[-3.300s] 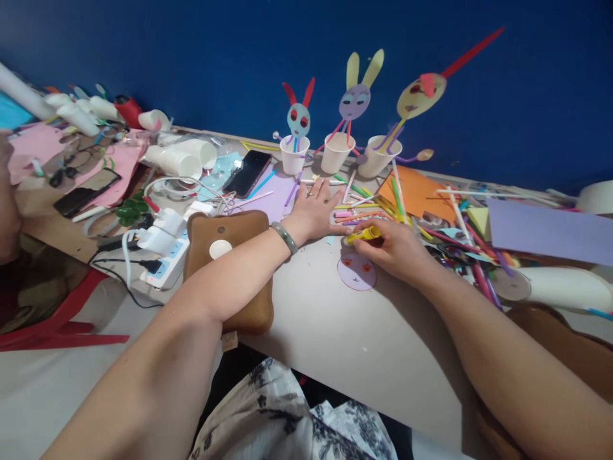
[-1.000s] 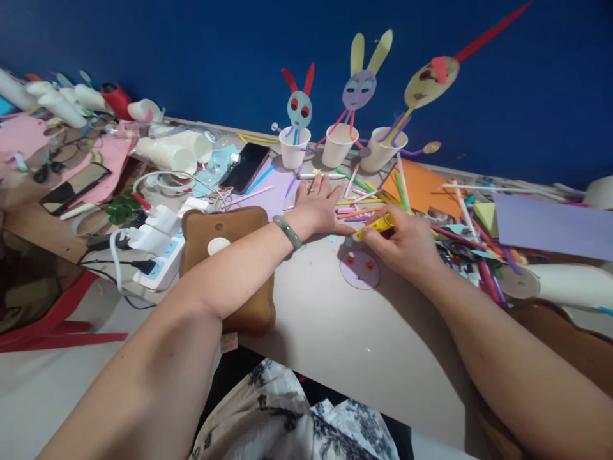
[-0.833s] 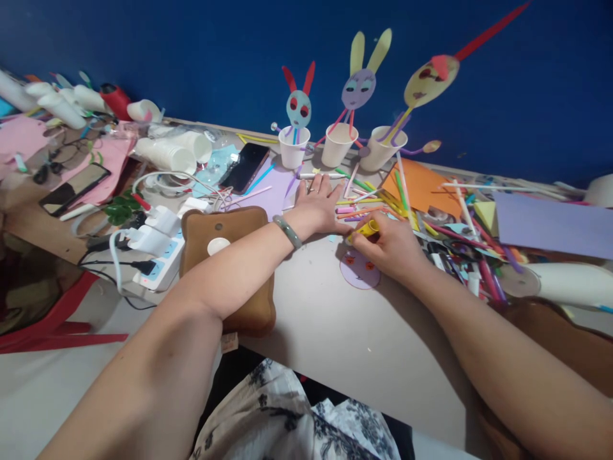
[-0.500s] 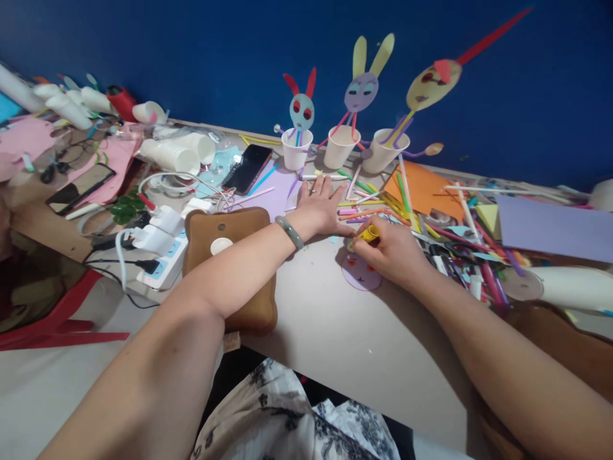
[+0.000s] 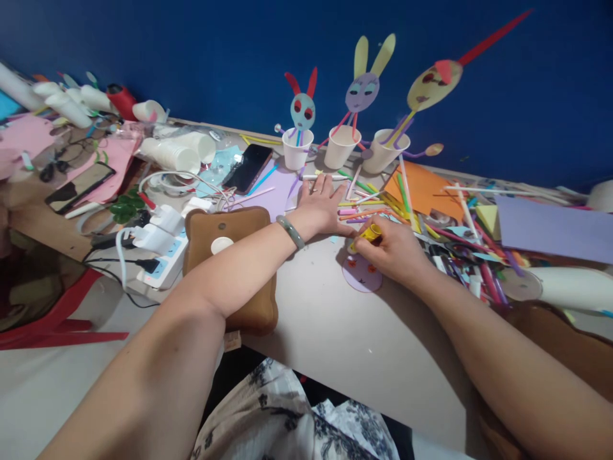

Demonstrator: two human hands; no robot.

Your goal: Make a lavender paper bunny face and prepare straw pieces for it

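Note:
My left hand (image 5: 320, 206) lies flat on the table with its fingers spread, holding nothing. Its thumb reaches towards my right hand (image 5: 390, 246), which is closed round a thick yellow tube (image 5: 371, 234), like a marker or glue stick. Below the tube, at the upper edge of a purple paper face (image 5: 362, 280), its lower end is partly hidden by my fingers. Orange-red eyes and a small dark mouth show on the face. Coloured pipe cleaners (image 5: 366, 214) lie just beyond both hands.
Three paper cups, including a middle one (image 5: 341, 148), hold upright paper-faced figures at the back. On the left are a brown cushion-like pad (image 5: 230, 287), a power strip (image 5: 165, 259) and a phone (image 5: 249, 168). Markers and scraps (image 5: 460, 249) crowd the right, beside a white roll (image 5: 569, 287).
The yellow tube has tilted a little in my right hand, which has shifted slightly. My left hand stays in place.

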